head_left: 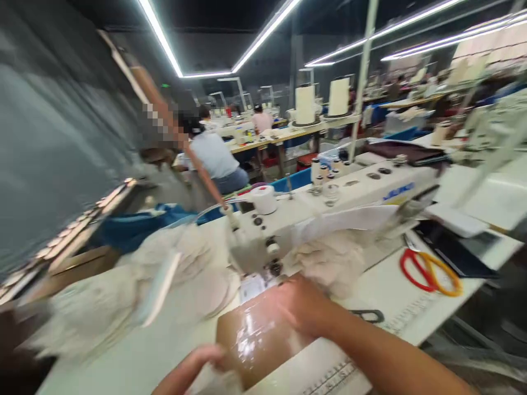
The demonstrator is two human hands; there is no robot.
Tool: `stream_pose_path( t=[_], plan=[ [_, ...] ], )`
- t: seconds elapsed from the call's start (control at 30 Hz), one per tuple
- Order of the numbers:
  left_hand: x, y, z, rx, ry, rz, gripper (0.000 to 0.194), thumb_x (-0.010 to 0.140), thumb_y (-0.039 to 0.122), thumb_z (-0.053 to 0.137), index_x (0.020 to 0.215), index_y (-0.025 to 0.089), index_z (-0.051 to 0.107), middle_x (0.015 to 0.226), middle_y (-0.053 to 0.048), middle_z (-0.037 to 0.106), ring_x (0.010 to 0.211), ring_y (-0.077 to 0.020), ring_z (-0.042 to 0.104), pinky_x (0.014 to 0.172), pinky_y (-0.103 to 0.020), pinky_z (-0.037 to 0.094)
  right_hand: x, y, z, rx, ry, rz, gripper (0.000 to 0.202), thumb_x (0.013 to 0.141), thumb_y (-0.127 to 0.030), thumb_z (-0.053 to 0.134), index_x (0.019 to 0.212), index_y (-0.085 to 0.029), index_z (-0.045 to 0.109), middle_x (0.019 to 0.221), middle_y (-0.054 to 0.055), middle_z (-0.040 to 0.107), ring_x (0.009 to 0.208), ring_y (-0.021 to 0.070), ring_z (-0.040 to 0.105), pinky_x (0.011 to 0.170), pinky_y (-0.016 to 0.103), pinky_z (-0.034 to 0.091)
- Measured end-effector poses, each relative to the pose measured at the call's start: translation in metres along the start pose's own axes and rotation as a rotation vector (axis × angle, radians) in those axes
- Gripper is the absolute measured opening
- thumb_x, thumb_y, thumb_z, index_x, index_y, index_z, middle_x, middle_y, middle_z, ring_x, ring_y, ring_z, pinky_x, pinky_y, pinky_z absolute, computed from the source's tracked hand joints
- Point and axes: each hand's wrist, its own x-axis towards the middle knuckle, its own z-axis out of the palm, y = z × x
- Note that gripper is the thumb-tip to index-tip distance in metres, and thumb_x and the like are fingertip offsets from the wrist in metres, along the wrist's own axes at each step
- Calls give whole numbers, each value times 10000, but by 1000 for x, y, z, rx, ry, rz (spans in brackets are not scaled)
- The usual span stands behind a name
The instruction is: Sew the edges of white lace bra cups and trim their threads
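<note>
Pale fabric pieces point(90, 307) are lying in piles to the left of the white sewing machine point(349, 186). In front of the machine, the person's left hand point(206, 359) is hovering at or touching the near left edge of a glossy brown sheet point(255, 340); blur is leaving its finger state and any grip unclear. The sheet is lying just before the machine's needle area, where the right hand point(302, 304) is resting on its far part, fingers bending, their grip hidden. Red-and-yellow-handled scissors point(430, 272) are lying on the tabletop point(382, 291), right of the needle area.
</note>
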Motion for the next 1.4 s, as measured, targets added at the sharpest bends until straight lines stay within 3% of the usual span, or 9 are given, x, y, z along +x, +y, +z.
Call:
stream_pose_path(
  t=[0.07, 0.17, 0.27, 0.37, 0.53, 0.7, 0.93, 1.13, 1.4],
  plan=[
    [3, 0, -2, 2, -101, -12, 499, 668, 153, 820, 1143, 206, 675, 1176, -40, 672, 1114, -294, 616, 985, -385, 517, -4, 2, 1, 80, 72, -22, 220, 938, -183, 443, 835, -198, 637, 809, 36, 708, 723, 177, 616, 612, 286, 350],
    [31, -5, 7, 92, -334, 183, 698, 661, 19, 617, 1335, 191, 561, 1335, -68, 608, 1236, -280, 557, 1106, -390, 413, -6, 5, 2, 160, 90, -91, 366, 988, -257, 365, 671, -199, 536, 665, 22, 630, 620, 149, 536, 568, 282, 291],
    [56, -9, 16, 141, -318, 201, 682, 661, 56, 617, 1328, 180, 550, 1317, -78, 615, 1183, -249, 592, 1054, -344, 447, -7, 3, 5, 190, 4, -191, 380, 964, -288, 434, 596, -198, 460, 600, -20, 578, 568, 115, 489, 538, 263, 265],
    [63, -13, 19, 182, -239, 173, 556, 707, 127, 626, 1261, 158, 581, 1079, -64, 682, 948, -212, 648, 860, -309, 519, -8, 0, 11, 188, -70, -207, 357, 949, -245, 469, 595, -195, 473, 585, -42, 576, 541, 97, 492, 514, 246, 267],
    [67, -14, 17, 244, -170, 158, 301, 747, 179, 612, 1044, 140, 647, 774, 7, 602, 692, -143, 553, 628, -230, 444, -9, 2, 24, 150, -56, -139, 365, 962, -262, 433, 616, -206, 535, 616, -8, 606, 570, 150, 558, 532, 284, 315],
    [78, -9, 20, 319, -194, 237, 71, 755, 199, 641, 818, 169, 654, 649, 45, 538, 587, -110, 487, 535, -193, 379, -11, 8, 36, 114, 20, -63, 260, 954, -245, 433, 1069, -217, 665, 1016, 76, 718, 850, 243, 694, 658, 355, 513],
    [61, 2, 16, 498, 60, 370, 188, 873, 142, 455, 896, 173, 639, 891, -64, 615, 805, -190, 580, 764, -300, 486, -8, 5, 42, 65, 67, -54, 344, 956, -195, 356, 1059, -219, 684, 945, 55, 724, 721, 227, 709, 572, 389, 572],
    [38, -10, 33, 754, -43, 696, 261, 900, 256, 492, 1055, 109, 642, 1104, -147, 671, 977, -264, 621, 869, -381, 542, -7, 5, 43, 11, 149, -57, 340, 942, -207, 372, 1115, -186, 664, 1029, 91, 730, 759, 252, 720, 593, 410, 582],
    [52, -23, 25, 812, -133, 647, 590, 895, 412, 523, 1380, 79, 479, 1431, -180, 512, 1272, -328, 503, 1050, -477, 459, -4, 3, 42, -113, 183, -31, 346, 906, -198, 409, 1137, -157, 663, 966, 89, 739, 673, 237, 712, 514, 361, 558]
  ],
)
